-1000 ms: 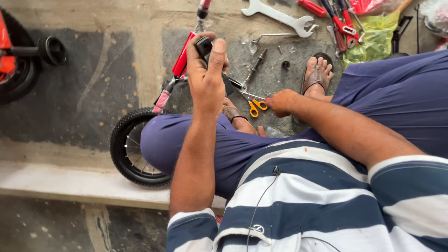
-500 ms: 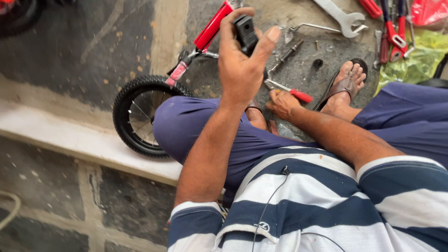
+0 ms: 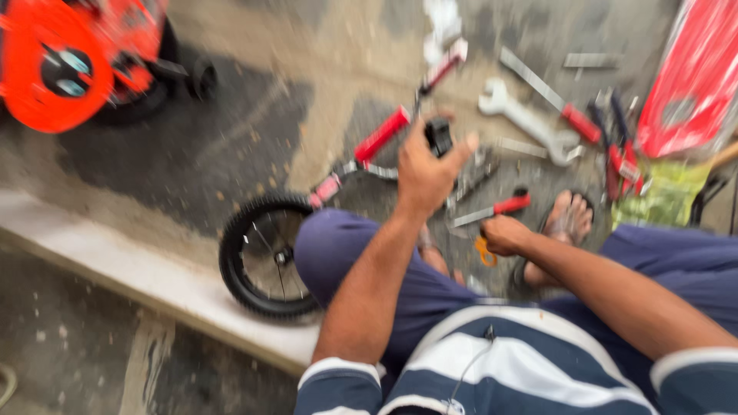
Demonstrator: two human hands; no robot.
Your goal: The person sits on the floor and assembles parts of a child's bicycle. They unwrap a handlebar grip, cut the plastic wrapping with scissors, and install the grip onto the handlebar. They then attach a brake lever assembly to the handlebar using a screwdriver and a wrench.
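tools (image 3: pixel 530 123) crowd floor, wheel (image 3: pixel 265 257) blocks left

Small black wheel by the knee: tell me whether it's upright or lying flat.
Lying flat. The black wheel shows its full round face and spokes to the camera, resting on the pale ledge beside the knee.

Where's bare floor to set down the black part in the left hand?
Bare floor lies between the orange wheeled toy and the small bike's red frame, above the black wheel. It is crowded right of the left hand: wrench, red-handled tools.
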